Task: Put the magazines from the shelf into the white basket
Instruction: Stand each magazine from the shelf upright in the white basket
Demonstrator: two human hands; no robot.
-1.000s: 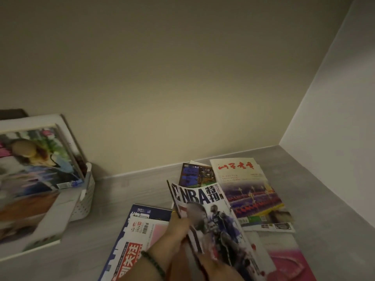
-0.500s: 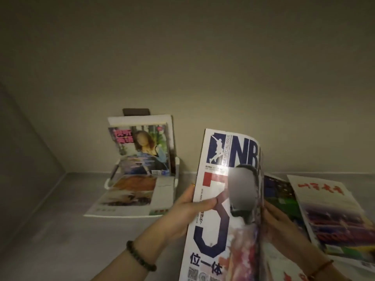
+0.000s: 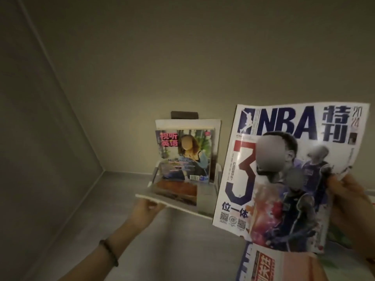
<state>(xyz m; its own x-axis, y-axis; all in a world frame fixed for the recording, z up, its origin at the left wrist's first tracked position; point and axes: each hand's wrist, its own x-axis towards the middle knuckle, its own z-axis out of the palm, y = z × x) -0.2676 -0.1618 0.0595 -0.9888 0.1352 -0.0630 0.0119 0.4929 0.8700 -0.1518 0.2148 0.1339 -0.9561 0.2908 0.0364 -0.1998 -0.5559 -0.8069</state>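
Head view: right hand (image 3: 351, 205) holds up the glossy white NBA magazine (image 3: 284, 179) with a big red-and-blue 3 and basketball players on the cover, grip clenched on the cover's right edge, top right corner of the pages bending a little; this magazine hangs upright in the air with the cover facing the camera, above the grey shelf (image 3: 182, 250), just right of the white plastic basket (image 3: 217, 177) and not in it; basket sits at the back of the shelf against the beige back wall (image 3: 182, 57), only bits of its rim showing beside the contents; inside it a pink-titled magazine with a woman on the cover (image 3: 182, 155) stands upright, a larger white-covered magazine (image 3: 188, 123) stands behind that, and a dark brown flat thing (image 3: 183, 114) pokes up at the very back, cannot tell what it is; a thin white-edged magazine with a brown picture (image 3: 174, 191) flops forward out of the basket, near level, its edge toward the camera; left hand (image 3: 146, 213) is at that near edge, fingers touching it, blurred, cannot tell if the grip pinches the edge or only touches; dark bead bracelet (image 3: 109, 252) on the left wrist; blue, white and red magazine (image 3: 261, 266) lies flat on the shelf below the NBA magazine, partly covered by it
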